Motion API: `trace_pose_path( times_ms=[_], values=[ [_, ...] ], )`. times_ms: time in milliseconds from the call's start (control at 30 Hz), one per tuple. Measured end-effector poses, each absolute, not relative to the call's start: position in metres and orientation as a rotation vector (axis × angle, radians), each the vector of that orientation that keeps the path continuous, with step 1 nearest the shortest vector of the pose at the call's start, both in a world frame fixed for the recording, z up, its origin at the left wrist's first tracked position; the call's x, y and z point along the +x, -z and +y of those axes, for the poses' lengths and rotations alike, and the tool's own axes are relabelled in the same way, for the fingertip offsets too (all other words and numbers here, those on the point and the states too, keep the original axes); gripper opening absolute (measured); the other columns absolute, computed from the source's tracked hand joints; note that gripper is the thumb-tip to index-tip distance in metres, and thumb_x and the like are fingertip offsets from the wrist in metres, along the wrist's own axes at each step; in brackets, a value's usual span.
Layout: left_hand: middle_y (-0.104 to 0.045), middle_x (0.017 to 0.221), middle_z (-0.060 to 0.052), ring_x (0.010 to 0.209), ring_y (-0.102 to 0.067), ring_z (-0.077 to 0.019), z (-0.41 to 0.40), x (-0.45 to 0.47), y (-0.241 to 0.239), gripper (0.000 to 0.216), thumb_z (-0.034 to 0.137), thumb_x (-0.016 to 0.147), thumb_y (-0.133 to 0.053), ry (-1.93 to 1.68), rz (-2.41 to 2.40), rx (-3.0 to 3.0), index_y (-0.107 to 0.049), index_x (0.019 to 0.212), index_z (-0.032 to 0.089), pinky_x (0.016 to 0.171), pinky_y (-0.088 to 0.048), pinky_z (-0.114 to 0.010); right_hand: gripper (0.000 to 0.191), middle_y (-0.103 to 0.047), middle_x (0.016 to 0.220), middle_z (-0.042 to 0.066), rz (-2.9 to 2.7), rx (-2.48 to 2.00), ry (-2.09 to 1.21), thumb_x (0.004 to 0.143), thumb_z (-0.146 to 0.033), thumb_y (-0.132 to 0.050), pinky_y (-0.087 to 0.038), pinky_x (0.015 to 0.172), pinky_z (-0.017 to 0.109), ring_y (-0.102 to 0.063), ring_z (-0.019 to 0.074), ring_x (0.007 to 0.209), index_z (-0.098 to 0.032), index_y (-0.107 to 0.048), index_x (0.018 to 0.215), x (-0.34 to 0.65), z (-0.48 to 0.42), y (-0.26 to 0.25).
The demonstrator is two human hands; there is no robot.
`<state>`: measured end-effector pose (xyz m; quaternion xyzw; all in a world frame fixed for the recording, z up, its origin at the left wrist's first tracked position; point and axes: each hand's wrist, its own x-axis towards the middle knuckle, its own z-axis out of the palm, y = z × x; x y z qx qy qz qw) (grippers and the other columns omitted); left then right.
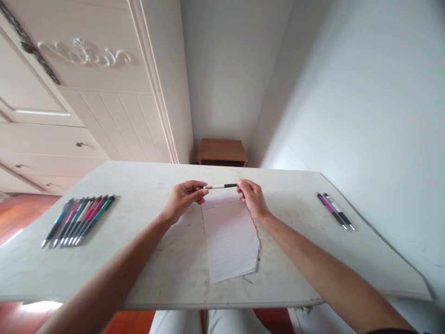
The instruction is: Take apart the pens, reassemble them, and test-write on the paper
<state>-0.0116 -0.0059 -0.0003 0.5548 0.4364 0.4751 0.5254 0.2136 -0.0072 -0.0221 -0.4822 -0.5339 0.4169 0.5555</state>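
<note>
A white pen with a black grip point(219, 186) is stretched level between my two hands, above the top edge of a sheet of paper. My left hand point(186, 197) pinches its left end. At the other end, the fingers of my right hand point(252, 197) close round the black part and hide the tip. Beneath lies the lined paper point(231, 246), torn along its right side, with faint writing near the top.
Several coloured pens point(81, 220) lie side by side on the left of the white table point(156, 273). Two more pens, one purple point(330, 209) and one white point(339, 209), rest at the right. A wooden stand point(222, 149), a cabinet point(104, 93) and walls surround the table.
</note>
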Motion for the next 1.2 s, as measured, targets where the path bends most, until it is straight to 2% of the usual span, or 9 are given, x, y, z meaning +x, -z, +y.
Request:
trace_pose_path(
  times_ms=[200,467,700,1200],
  values=[
    [-0.064,0.057,-0.001,0.049,-0.057,-0.0124,-0.006,-0.012,-0.001,0.033,0.048,0.073,-0.073,-1.142,1.158,1.506,-0.073,0.079,0.015,0.051,-0.046,-0.024,0.044,-0.037,0.055,-0.005,-1.32,-1.178,-0.913,0.088,-0.053,-0.053,-0.026,0.045,0.024,-0.032,0.0092,0.047,-0.021,-0.045,0.06,0.216,-0.007,0.023],
    [-0.056,0.05,0.002,0.047,-0.052,-0.0109,-0.005,-0.02,0.003,0.04,0.052,0.084,-0.056,-1.047,1.321,1.783,-0.065,0.069,0.016,0.05,-0.039,-0.021,0.045,-0.038,0.059,-0.004,-1.393,-1.133,-0.923,0.09,-0.054,-0.052,-0.024,0.046,0.024,-0.032,0.0093,0.05,-0.02,-0.046,0.062,0.217,-0.007,0.024],
    [-0.046,0.048,0.004,0.043,-0.041,-0.0097,-0.008,-0.019,0.003,0.05,0.062,0.086,-0.046,-0.949,1.317,1.825,-0.059,0.07,0.016,0.044,-0.031,-0.021,0.046,-0.038,0.058,-0.004,-1.405,-1.093,-0.919,0.09,-0.054,-0.053,-0.025,0.047,0.025,-0.031,0.0099,0.051,-0.02,-0.046,0.061,0.217,-0.006,0.026],
    [-0.036,0.043,0.005,0.04,-0.028,-0.0078,-0.006,-0.019,0.007,0.054,0.063,0.087,-0.047,-0.983,1.224,1.588,-0.038,0.055,0.02,0.042,-0.021,-0.023,0.044,-0.035,0.059,-0.004,-1.492,-1.046,-0.935,0.092,-0.052,-0.052,-0.025,0.049,0.025,-0.032,0.0102,0.054,-0.02,-0.047,0.063,0.216,-0.011,0.02]
  ],
)
